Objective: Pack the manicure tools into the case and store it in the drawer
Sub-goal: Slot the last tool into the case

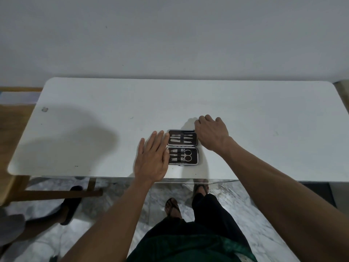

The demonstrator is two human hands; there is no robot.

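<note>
Both forearms bare to the hands, no sleeves showing: left hand [151, 157], right hand [211, 134]. No rings, watch or bands visible. Below the hands: dark green top [188, 246], black trousers [209, 210], dark strap sandals [172, 207] on both feet.

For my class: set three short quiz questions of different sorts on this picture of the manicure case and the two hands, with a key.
1. True or false: the manicure case lies shut on the white table.
2. Which hand lies flat beside the case: A) left hand B) right hand?
3. Fill in: the scissors sit in the half ____ to the person.

Key: 1 false, it lies open, tools in both halves. 2 A. 3 nearer.
</note>
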